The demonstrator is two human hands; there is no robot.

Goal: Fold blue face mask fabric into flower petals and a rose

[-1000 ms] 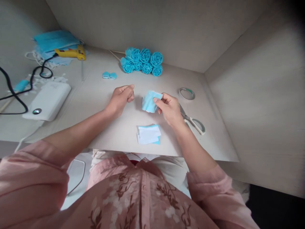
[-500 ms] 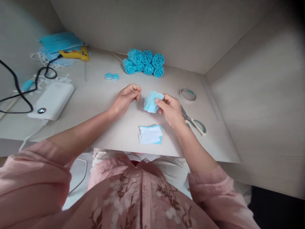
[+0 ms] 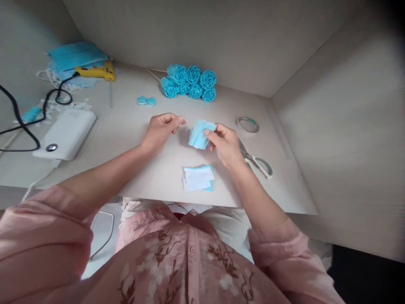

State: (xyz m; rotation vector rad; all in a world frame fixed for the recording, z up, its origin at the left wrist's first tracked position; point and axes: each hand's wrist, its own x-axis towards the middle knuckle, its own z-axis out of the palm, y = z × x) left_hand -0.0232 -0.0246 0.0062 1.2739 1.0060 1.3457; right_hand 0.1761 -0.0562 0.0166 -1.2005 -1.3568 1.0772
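Head view showed a pale blue fabric piece (image 3: 198, 134) held over the worktop (image 3: 126, 177), its right edge pinched by the closed thumb and fingers of the right hand (image 3: 228, 145). Its free edge faced the left hand (image 3: 161, 131), apart from it; those fingers were curled, thumb and forefinger nearly together, and whether they held anything thin could not be told. A light pinch near the edge seemed best, sparing the soft layers creases. The piece looked thin, rumpled and slightly frayed. Nearer the body than the right fingers lay overlapping white and blue rectangles (image 3: 198, 178), flat and smooth. To the right of those fingers were scissors (image 3: 249, 157) with pale loop handles and a shiny ring-shaped roll (image 3: 248, 125). Beyond the left fingers sat a small bow-shaped blue piece (image 3: 146, 101) and tightly ruffled blue roses (image 3: 193, 76).
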